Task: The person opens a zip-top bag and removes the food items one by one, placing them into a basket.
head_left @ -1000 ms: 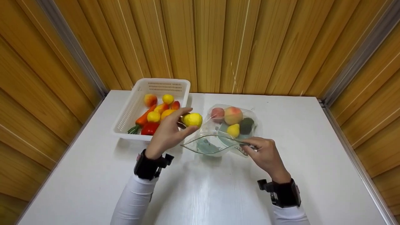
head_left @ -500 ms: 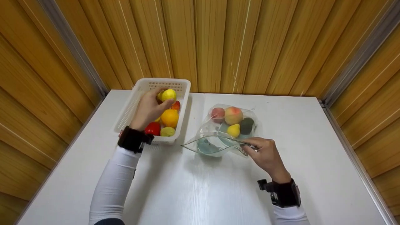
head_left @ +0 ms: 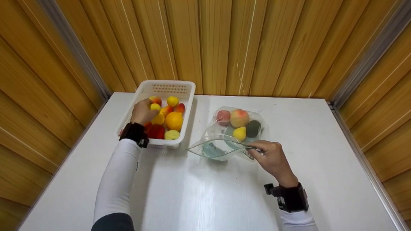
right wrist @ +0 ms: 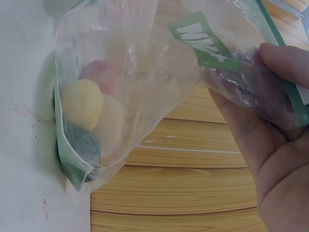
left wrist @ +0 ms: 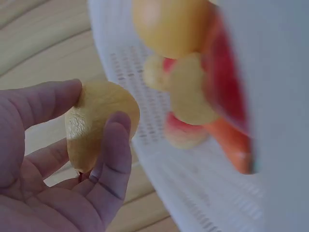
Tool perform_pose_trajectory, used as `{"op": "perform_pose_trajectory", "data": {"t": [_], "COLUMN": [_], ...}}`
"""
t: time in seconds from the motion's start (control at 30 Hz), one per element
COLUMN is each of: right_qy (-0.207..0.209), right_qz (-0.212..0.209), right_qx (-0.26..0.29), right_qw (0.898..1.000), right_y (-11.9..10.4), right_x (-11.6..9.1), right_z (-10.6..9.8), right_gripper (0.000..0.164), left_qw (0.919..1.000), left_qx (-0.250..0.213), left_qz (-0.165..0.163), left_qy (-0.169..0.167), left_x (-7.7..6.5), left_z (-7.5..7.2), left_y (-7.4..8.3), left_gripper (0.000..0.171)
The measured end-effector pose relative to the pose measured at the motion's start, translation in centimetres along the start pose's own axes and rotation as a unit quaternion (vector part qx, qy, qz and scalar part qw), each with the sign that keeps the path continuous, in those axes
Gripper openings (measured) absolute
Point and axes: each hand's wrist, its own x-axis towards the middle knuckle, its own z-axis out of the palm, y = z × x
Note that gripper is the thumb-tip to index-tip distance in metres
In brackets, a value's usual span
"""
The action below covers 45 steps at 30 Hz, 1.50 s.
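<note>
My left hand (head_left: pixel 144 111) is over the left part of a white plastic basket (head_left: pixel 190 102), its fingers round a yellow pear (left wrist: pixel 99 116) with a short stem. In the left wrist view the pear sits between thumb and fingertips, apart from the fruit behind it. My right hand (head_left: pixel 271 157) pinches the rim of a clear zip bag (head_left: pixel 212 134), whose mouth gapes toward me. Inside the bag lie a reddish round fruit (head_left: pixel 223 117), a peach (head_left: pixel 240 118), a small yellow pear-shaped fruit (head_left: pixel 239 133) and a dark green fruit (head_left: pixel 253 129).
Within the basket are an orange (head_left: pixel 174 121), a lemon (head_left: pixel 172 101), a red pepper (head_left: pixel 156 132), a yellow-green fruit (head_left: pixel 172 134), a carrot (left wrist: pixel 231 145) and several more pieces. The white table (head_left: pixel 205 199) meets wood-look walls (head_left: pixel 215 48) behind and on both sides.
The left hand has carried the pear from beside the bag's mouth back left over the basket, and lower there. The right hand and the bag stay where they were.
</note>
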Motion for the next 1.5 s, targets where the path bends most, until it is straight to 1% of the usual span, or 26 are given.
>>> {"op": "perform_pose_trajectory", "data": {"t": [0.1,0.23,0.33,0.47,0.5,0.57,0.63,0.67,0.77,0.83,0.9,0.97,1.07,1.13,1.27,1.4,1.43,1.5], "right_qy": [-0.002,-0.002,-0.003,-0.004,-0.004,-0.005,-0.005,-0.006,-0.006,-0.005,-0.003,-0.002,-0.002,-0.001,0.0,-0.001,-0.001,0.0], "right_qz": [0.004,0.005,0.001,0.0,0.0,0.002,0.005,0.007,0.01,0.009,0.007,0.005,0.007,0.01,0.011,0.012,0.011,0.012], "right_qx": [-0.004,-0.008,-0.008,-0.009,-0.009,-0.008,-0.008,-0.006,-0.006,-0.004,-0.003,-0.003,-0.004,-0.007,-0.008,-0.008,-0.009,-0.009], "right_qw": [1.0,1.0,1.0,1.0,1.0,1.0,1.0,1.0,1.0,1.0,1.0,1.0,1.0,1.0,1.0,1.0,1.0,1.0], "right_y": [0.1,0.2,0.3,0.4,0.3,0.3,0.3,0.3,0.2,0.2,0.2,0.2,0.2,0.3,0.3,0.3,0.3,0.2], "right_x": [0.0,0.0,-0.1,-0.1,-0.1,-0.2,-0.2,-0.2,-0.1,-0.1,-0.1,-0.1,-0.1,-0.1,-0.1,-0.1,-0.1,-0.1], "right_z": [0.0,0.0,0.1,0.1,0.1,0.1,0.1,0.1,0.0,0.0,0.0,-0.1,-0.1,-0.1,-0.1,0.0,0.0,0.0], "right_gripper": [0.023,0.023,0.022,0.023,0.023,0.023,0.023,0.023,0.023,0.023,0.023,0.023,0.024,0.024,0.024,0.024,0.024,0.024], "left_qw": [0.9995,0.9976,0.9961,0.992,0.9912,0.9916,0.9944,0.9962,0.9996,0.9989,0.9957,0.9891,0.9773,0.9686,0.9566,0.9458,0.9435,0.9364], "left_qx": [0.012,0.031,0.028,-0.011,-0.016,-0.022,-0.018,-0.017,-0.012,-0.018,-0.021,-0.033,-0.04,-0.041,-0.043,-0.056,-0.057,-0.051], "left_qz": [-0.025,-0.054,-0.077,-0.121,-0.126,-0.121,-0.098,-0.079,-0.01,0.04,0.089,0.144,0.208,0.245,0.286,0.31,0.314,0.33], "left_qy": [-0.015,-0.029,-0.032,-0.036,-0.037,-0.038,-0.035,-0.034,-0.025,-0.016,-0.008,-0.001,0.001,-0.003,-0.032,-0.078,-0.089,-0.107], "left_x": [0.4,0.6,0.6,0.7,0.6,0.5,0.2,0.0,-1.0,-2.0,-3.2,-4.6,-7.0,-8.4,-10.9,-13.1,-13.6,-14.5], "left_z": [-0.3,-0.6,-0.5,-0.3,-0.3,-0.4,-0.5,-0.5,-0.6,-0.5,-0.4,-0.1,0.6,1.2,2.9,4.6,5.0,5.8], "left_y": [-0.8,-1.3,-1.5,-1.6,-1.5,-1.2,-0.8,-0.5,0.8,2.0,3.5,4.9,6.9,8.0,9.6,10.6,10.9,11.3], "left_gripper": [0.056,0.06,0.063,0.064,0.064,0.062,0.06,0.058,0.05,0.044,0.037,0.03,0.022,0.018,0.014,0.012,0.013,0.013]}}
